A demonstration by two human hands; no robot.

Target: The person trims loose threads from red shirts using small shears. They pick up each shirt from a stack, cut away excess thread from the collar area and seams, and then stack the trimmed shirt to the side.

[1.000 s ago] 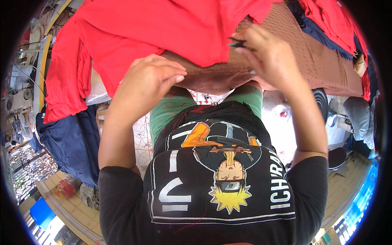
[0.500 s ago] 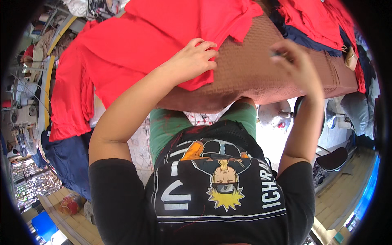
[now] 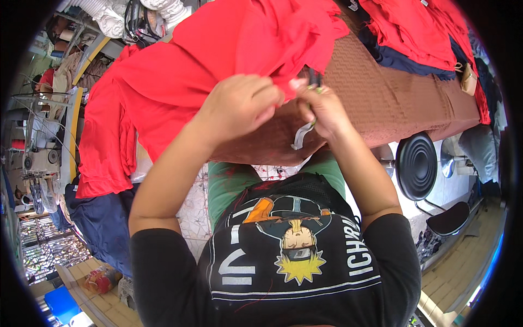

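Note:
A red garment (image 3: 196, 49) lies loosely spread over the table, with one sleeve hanging off its left side. My left hand (image 3: 239, 103) is closed on the garment's near right edge, drawing the cloth up a little above the table. Right beside it, my right hand (image 3: 324, 109) is closed round a small dark tool (image 3: 314, 77). A grey strap or band (image 3: 301, 136) dangles below that fist. Blur and the fingers hide the tool's exact kind. The fingertips of both hands almost meet at the cloth edge.
A brown textured cover (image 3: 392, 98) drapes the table. Red and navy garments (image 3: 408, 32) are heaped at the far right. Navy cloth (image 3: 98, 223) hangs at the left. A round black stool (image 3: 417, 166) stands right of my legs. Sewing equipment (image 3: 41, 155) lines the left side.
My right hand has swung left from over the bare cover to meet my left hand. My left hand has closed and lifted the garment's edge, bunching the cloth.

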